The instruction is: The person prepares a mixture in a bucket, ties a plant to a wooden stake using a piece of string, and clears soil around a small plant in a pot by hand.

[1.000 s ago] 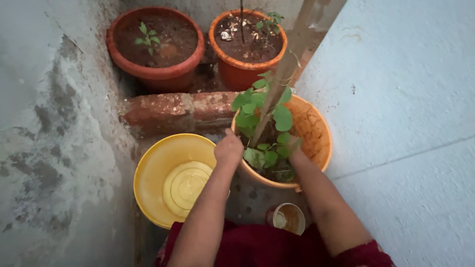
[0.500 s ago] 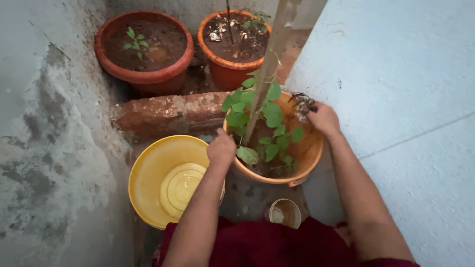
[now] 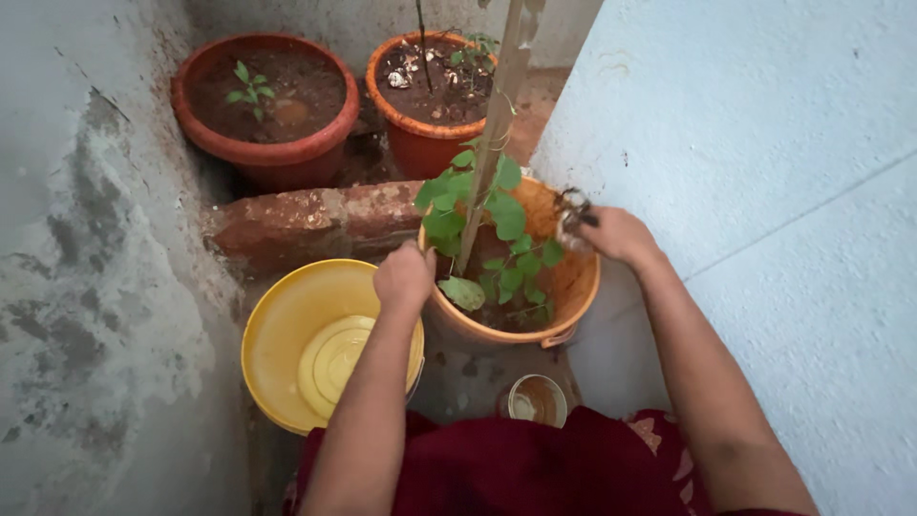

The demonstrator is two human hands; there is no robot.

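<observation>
the step in hand looks like clearing debris from the orange bucket (image 3: 573,287) at about 1 o'clock: the right hand (image 3: 616,234) is closed on a dark clump of roots (image 3: 573,205) above its far rim, the left hand (image 3: 404,275) curled on the near rim by the leafy vine (image 3: 497,244). what comes after cannot be read here. the soil under the leaves is hidden, and the left fingers can't be made out.

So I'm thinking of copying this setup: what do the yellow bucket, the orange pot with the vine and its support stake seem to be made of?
The yellow bucket looks like smooth moulded plastic: glossy, even colour, thin rolled rim. The orange pot is probably plastic too: thin wall with a small moulded lug at the rim, dulled by soil stains. The stake looks like bare, pale, matte wood, though a plain pole of another material can't be ruled out.
</observation>
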